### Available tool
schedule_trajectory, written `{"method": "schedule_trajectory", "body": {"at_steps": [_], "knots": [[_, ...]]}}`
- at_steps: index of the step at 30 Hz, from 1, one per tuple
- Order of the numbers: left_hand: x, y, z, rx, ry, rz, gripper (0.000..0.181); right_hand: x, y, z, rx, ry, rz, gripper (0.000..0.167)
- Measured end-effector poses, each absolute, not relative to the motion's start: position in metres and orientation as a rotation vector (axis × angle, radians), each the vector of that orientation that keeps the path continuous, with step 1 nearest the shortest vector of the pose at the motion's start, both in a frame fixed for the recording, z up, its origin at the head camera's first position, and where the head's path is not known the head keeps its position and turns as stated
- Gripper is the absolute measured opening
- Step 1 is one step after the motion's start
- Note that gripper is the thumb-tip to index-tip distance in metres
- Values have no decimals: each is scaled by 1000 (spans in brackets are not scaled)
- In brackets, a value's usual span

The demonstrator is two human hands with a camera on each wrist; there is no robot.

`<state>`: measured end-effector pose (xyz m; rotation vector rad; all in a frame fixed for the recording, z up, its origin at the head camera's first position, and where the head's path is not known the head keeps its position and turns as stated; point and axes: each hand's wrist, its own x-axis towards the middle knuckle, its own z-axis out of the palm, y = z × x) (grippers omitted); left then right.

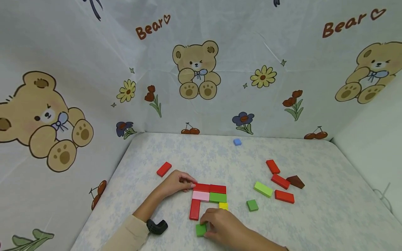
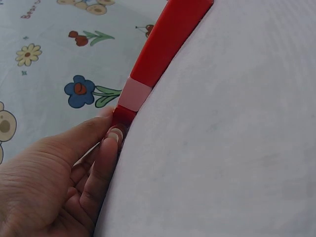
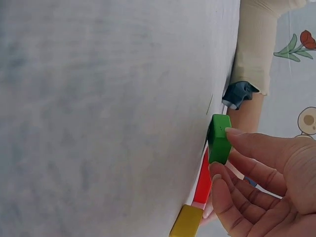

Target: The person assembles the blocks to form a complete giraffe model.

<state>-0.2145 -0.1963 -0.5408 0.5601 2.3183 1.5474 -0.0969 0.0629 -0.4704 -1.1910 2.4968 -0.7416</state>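
Note:
My right hand (image 1: 224,225) pinches a small square green block (image 1: 201,230) between thumb and fingers, below the joined blocks. In the right wrist view the same green block (image 3: 219,139) sits between the thumb and fingertips. My left hand (image 1: 176,182) has thumb and forefinger on the left end of a red block (image 1: 201,187), as the left wrist view also shows. Beside that block lies another red block (image 1: 218,189). Under the pair are a pink block (image 1: 201,196) and a green block (image 1: 218,197). A red block (image 1: 194,210) and a partly hidden yellow block (image 1: 223,206) extend downward.
To the right lie a light green block (image 1: 263,189), a green square block (image 1: 252,205), several red blocks (image 1: 284,196) and a brown block (image 1: 295,181). A red block (image 1: 164,169) lies left, a blue one (image 1: 237,142) far back. A bear-printed cloth (image 1: 226,115) stands behind.

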Motion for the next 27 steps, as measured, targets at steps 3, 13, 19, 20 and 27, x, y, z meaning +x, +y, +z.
{"method": "schedule_trajectory", "body": {"at_steps": [3, 13, 19, 20, 27], "knots": [[-215, -196, -541, 556, 2318, 1549, 16, -97, 59, -472, -1173, 2505, -711, 22], [-215, -197, -542, 545, 2319, 1533, 17, -100, 50, -475, -1150, 2553, -697, 23], [-215, -197, -544, 532, 2317, 1535, 18, -101, 45, -476, -1160, 2565, -665, 23], [-215, -197, -544, 532, 2316, 1539, 17, -102, 44, -476, -1164, 2565, -663, 23], [-214, -196, -542, 527, 2323, 1546, 16, -102, 41, -475, -1125, 2584, -655, 22]]}}
